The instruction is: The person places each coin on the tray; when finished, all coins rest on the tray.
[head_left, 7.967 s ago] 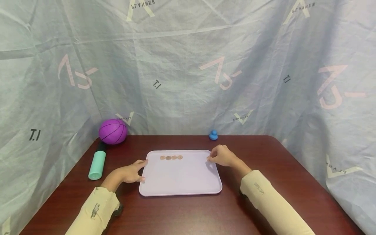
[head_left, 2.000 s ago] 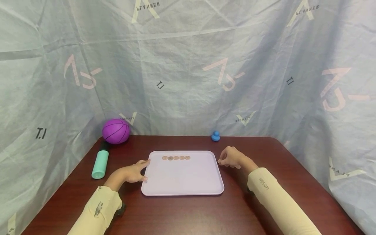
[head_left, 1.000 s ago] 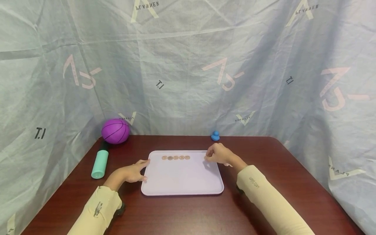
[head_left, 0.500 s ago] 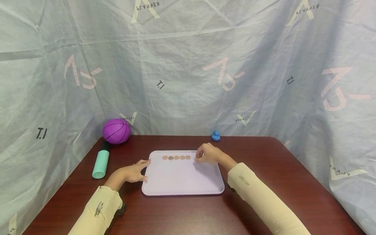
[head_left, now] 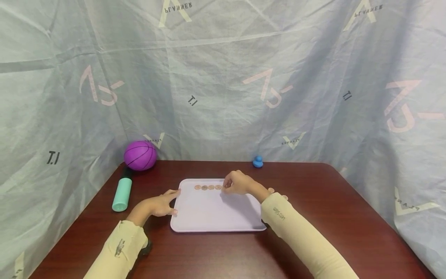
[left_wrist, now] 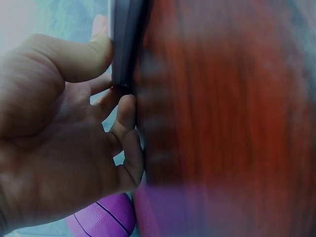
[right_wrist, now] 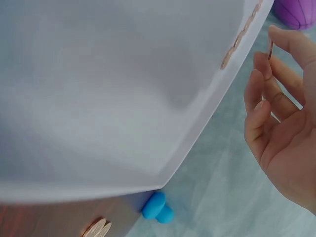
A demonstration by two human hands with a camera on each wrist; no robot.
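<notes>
1. Coin (right_wrist: 270,49): pinched on edge between the right hand's (head_left: 237,183) fingertips, just above the tray's (head_left: 216,217) far edge.
2. Row of coins (head_left: 208,187): lies along that far edge, its long axis left to right; the held coin hangs at its right end.
3. Open room: bare tray surface runs rightward and toward the person; loose coins (head_left: 271,190) lie on the table (head_left: 313,182) past the right rim.
4. Left hand (head_left: 158,204): grips the tray's left rim, thumb on top.
</notes>
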